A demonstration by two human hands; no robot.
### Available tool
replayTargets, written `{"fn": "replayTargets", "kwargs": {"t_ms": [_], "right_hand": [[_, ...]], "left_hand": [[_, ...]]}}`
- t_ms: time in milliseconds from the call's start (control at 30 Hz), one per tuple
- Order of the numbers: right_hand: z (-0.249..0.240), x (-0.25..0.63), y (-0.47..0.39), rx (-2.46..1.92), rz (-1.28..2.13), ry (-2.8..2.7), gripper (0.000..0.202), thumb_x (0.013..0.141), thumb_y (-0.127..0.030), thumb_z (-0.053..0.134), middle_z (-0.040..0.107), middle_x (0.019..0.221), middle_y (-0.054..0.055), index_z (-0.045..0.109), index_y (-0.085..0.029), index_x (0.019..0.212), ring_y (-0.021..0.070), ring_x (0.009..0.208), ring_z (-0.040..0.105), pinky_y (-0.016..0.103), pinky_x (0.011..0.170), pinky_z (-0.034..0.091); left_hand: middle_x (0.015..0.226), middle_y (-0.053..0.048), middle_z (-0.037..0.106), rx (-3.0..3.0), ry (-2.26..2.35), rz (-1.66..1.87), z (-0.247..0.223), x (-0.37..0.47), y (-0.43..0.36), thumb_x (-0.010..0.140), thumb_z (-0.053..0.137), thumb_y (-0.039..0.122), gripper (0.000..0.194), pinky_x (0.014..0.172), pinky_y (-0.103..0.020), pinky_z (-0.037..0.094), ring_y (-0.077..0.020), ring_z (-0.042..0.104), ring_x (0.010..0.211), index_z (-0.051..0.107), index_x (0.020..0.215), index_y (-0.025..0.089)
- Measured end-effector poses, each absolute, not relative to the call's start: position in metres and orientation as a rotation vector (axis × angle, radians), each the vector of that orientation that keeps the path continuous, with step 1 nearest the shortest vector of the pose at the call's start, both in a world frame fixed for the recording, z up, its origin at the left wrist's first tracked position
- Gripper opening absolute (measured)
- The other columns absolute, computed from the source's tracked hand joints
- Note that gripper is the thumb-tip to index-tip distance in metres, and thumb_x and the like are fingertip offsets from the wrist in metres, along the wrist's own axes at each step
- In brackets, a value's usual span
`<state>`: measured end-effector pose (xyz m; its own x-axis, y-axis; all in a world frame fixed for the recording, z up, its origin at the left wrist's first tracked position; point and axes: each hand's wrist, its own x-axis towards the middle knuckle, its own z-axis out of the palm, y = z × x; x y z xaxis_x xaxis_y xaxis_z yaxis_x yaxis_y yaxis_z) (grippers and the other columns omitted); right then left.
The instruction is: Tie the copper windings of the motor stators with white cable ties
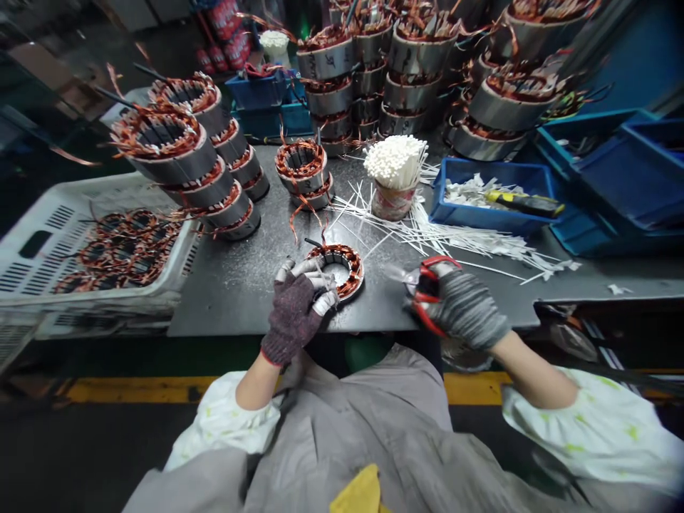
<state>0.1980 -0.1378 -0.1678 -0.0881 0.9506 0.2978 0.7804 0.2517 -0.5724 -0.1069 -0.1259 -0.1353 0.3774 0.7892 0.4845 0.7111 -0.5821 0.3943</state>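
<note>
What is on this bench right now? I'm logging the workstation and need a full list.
stator under hand: one, copper windings, bench front centre
stator stacks: many, grey and copper, left and rear
cup of ties: one, white ties, bench centre
loose ties: many, white, right of cup
blue bins: several, bench right
yellow-handled tool: one, in the near bin
white crate: one, holds copper coils, left
left hand: dark glove, touching stator
right hand: grey glove, gripping red-handled cutters

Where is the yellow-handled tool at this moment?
In the head view, the yellow-handled tool lies in the blue tray at the right, just beyond the cup of white ties.
</note>
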Motion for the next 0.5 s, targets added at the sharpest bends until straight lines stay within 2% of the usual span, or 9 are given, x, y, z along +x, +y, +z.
{"fn": "replayTargets", "kwargs": {"t_ms": [100, 233, 300, 433, 500], "right_hand": [[-0.166, 0.174, -0.127, -1.631, 0.176, -2.143, 0.063, 0.065, -0.060, 0.076, 0.069, 0.100, 0.017, 0.065, -0.015, 0.107, 0.0334, 0.088, 0.067, 0.050, 0.084, 0.057], [-0.161, 0.149, -0.116, -1.632, 0.216, -2.230, 0.073, 0.061, -0.067, 0.077, 0.070, 0.102, 0.021, 0.066, -0.010, 0.107, 0.0349, 0.091, 0.066, 0.048, 0.086, 0.055], [-0.159, 0.147, -0.115, -1.667, 0.273, -2.264, 0.072, 0.062, -0.067, 0.076, 0.071, 0.102, 0.021, 0.068, -0.011, 0.108, 0.0357, 0.091, 0.067, 0.046, 0.083, 0.055], [-0.154, 0.161, -0.121, -1.881, 0.426, -2.279, 0.054, 0.076, -0.063, 0.069, 0.073, 0.090, 0.015, 0.070, -0.017, 0.105, 0.0333, 0.078, 0.070, 0.040, 0.068, 0.052], [-0.149, 0.164, -0.119, -1.955, 0.424, -2.226, 0.052, 0.078, -0.062, 0.068, 0.074, 0.090, 0.015, 0.070, -0.018, 0.104, 0.0320, 0.076, 0.069, 0.039, 0.066, 0.050]], "left_hand": [[0.101, -0.001, 0.077, 2.510, 1.376, 0.990, -0.136, -0.110, -0.126, 0.094, 0.057, 0.031, 0.009, 0.120, -0.053, 0.029, -0.0235, 0.063, 0.121, 0.064, 0.096, 0.025], [0.100, 0.000, 0.077, 2.504, 1.378, 1.032, -0.140, -0.108, -0.127, 0.094, 0.057, 0.032, 0.009, 0.120, -0.052, 0.028, -0.0233, 0.064, 0.120, 0.064, 0.096, 0.025], [0.100, 0.000, 0.077, 2.501, 1.388, 1.028, -0.141, -0.107, -0.127, 0.094, 0.057, 0.032, 0.010, 0.120, -0.053, 0.028, -0.0238, 0.064, 0.121, 0.064, 0.096, 0.026], [0.098, 0.000, 0.077, 2.479, 1.389, 1.080, -0.142, -0.105, -0.127, 0.094, 0.058, 0.031, 0.008, 0.117, -0.052, 0.032, -0.0238, 0.064, 0.120, 0.064, 0.094, 0.026], [0.099, -0.001, 0.077, 2.473, 1.382, 1.125, -0.142, -0.104, -0.127, 0.093, 0.060, 0.030, 0.006, 0.114, -0.052, 0.035, -0.0242, 0.064, 0.120, 0.064, 0.093, 0.025]]}}
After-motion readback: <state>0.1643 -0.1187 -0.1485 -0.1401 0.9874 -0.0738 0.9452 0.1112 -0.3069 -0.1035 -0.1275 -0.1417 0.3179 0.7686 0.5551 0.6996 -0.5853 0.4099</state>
